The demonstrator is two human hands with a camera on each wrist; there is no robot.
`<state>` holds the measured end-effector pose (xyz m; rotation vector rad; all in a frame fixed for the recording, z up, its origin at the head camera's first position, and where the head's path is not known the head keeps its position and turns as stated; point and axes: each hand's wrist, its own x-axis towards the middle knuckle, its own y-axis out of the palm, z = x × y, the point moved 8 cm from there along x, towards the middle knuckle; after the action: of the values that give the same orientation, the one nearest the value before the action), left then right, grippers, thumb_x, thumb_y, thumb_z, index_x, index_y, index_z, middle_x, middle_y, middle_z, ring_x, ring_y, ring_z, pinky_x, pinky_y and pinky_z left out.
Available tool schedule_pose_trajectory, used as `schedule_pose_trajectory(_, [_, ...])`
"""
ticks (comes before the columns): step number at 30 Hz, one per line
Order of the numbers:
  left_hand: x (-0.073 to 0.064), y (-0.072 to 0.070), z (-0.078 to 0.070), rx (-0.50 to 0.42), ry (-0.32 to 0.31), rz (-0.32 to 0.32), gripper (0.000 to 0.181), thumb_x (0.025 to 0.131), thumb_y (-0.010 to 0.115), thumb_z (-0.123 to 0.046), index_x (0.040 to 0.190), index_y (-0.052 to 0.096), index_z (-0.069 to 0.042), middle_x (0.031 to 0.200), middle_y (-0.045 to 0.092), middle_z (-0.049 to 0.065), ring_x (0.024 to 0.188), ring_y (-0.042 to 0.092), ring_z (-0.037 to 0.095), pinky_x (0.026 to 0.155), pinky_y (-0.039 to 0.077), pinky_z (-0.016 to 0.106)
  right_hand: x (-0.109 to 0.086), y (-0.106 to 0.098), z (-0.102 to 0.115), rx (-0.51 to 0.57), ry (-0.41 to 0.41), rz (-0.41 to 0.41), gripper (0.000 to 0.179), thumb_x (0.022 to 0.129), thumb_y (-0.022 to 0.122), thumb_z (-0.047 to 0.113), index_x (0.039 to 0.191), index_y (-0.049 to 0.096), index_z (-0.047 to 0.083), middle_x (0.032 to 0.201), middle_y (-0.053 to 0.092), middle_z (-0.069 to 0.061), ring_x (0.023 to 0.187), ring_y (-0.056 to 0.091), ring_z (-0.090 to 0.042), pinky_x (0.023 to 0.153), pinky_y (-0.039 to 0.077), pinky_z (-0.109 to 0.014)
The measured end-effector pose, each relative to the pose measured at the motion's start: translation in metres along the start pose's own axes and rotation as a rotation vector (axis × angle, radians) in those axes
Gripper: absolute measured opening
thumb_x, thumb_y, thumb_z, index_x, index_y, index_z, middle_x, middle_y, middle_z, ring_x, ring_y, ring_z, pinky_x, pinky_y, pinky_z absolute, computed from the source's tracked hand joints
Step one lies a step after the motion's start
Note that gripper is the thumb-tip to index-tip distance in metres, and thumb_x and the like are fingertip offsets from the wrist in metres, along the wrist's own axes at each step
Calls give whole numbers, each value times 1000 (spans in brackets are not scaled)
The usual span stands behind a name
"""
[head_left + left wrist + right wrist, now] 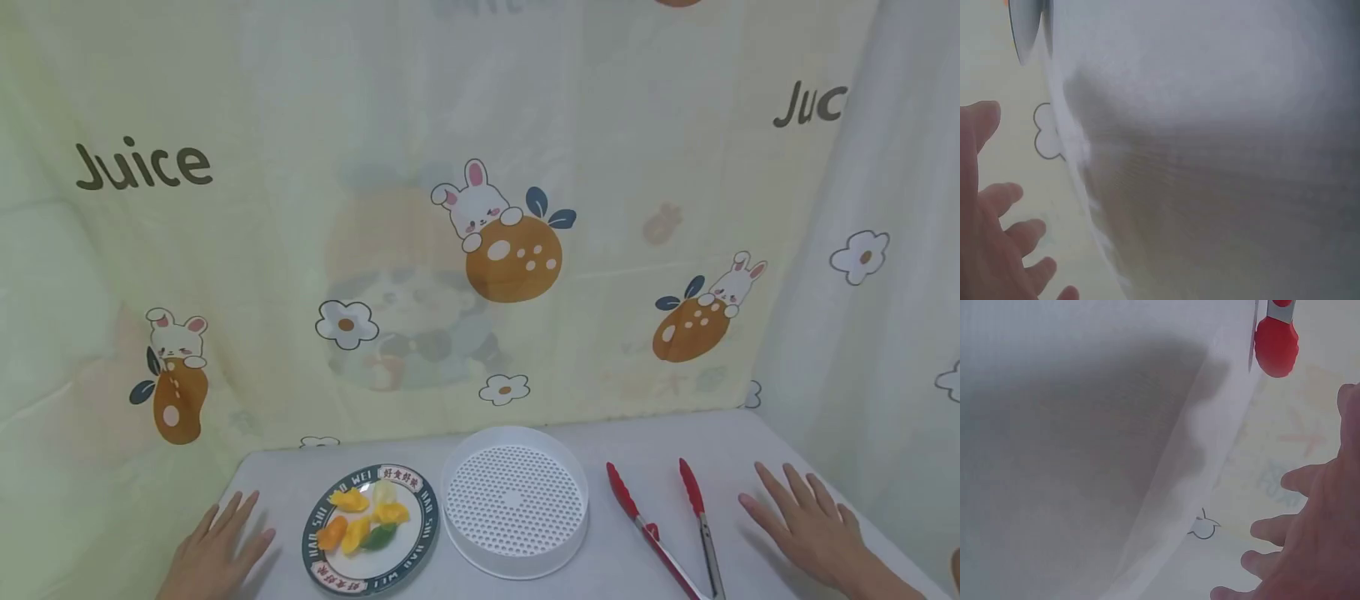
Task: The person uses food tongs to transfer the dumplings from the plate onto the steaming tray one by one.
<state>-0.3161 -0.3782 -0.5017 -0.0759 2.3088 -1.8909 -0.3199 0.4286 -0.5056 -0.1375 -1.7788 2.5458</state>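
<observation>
My left hand (213,552) is spread at the table's left side, fingers apart and holding nothing. Nearest to it is a round plate (309,533) with a dark green lettered rim. On the plate lie several small dumpling-like pieces, yellow (356,535), orange (332,533), pale and green (379,537). A white round steamer tray (513,500) with a perforated base sits right of the plate, in the middle. Metal tongs (660,546) with red tips lie spread apart, their near end cut off by the frame. Right of them, my right hand (813,533) has its fingers spread and grips nothing.
A white cloth covers the table (592,442). Behind it hangs a pale yellow curtain (405,125) printed with rabbits, oranges and flowers, and it continues along both sides. In the right wrist view, a red tong tip (1276,350) shows near the top.
</observation>
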Motion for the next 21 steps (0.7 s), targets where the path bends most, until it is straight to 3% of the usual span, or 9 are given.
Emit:
schedule_pose_trajectory(2, [0,1,0,-5,-2,8,105,88,37,-83,155,29,-2,157,23,34,139,14,63,108,16,78,0,2,0,-7,15,20,98,96,35,72,157,7,1,152,-1,-44,134,-8,-66,98,-5,-86])
schedule_pose_trajectory(6, [1,1,-5,2,26,-6,101,88,41,-81,151,38,-1,154,30,34,138,20,62,107,19,77,0,7,9,-93,5,23,102,92,40,76,155,16,0,151,7,-45,133,3,-67,99,8,-86])
schedule_pose_trajectory(9, [1,0,-15,-1,57,-33,82,91,53,-69,138,53,-1,143,45,32,129,37,57,104,31,74,-2,10,24,-131,-7,29,106,88,46,78,150,26,-5,148,17,-46,130,15,-67,96,23,-84])
schedule_pose_trajectory(11, [2,2,-22,-23,63,-31,65,94,58,-58,126,60,-1,129,55,26,115,50,48,99,41,67,-4,13,35,-93,21,72,110,85,50,79,148,29,-10,145,24,-46,129,24,-66,94,31,-80])
schedule_pose_trajectory(13, [5,6,-29,-64,44,-4,50,97,60,-47,117,63,-2,113,61,18,99,56,35,92,49,58,-8,17,47,-51,58,117,114,84,50,80,144,33,-14,140,33,-46,123,36,-63,91,41,-75])
schedule_pose_trajectory(17, [7,23,-40,-186,-29,106,47,101,54,-44,109,64,1,91,63,7,79,54,22,74,52,42,-21,30,70,-25,122,208,118,80,47,86,134,43,-19,118,52,-41,99,59,-45,82,53,-64])
schedule_pose_trajectory(21, [5,35,-52,-276,-66,162,41,101,54,-43,97,64,-3,78,57,5,73,51,19,64,42,33,-33,44,89,-59,138,232,117,75,49,90,124,52,-16,97,57,-22,79,58,-23,75,59,-48])
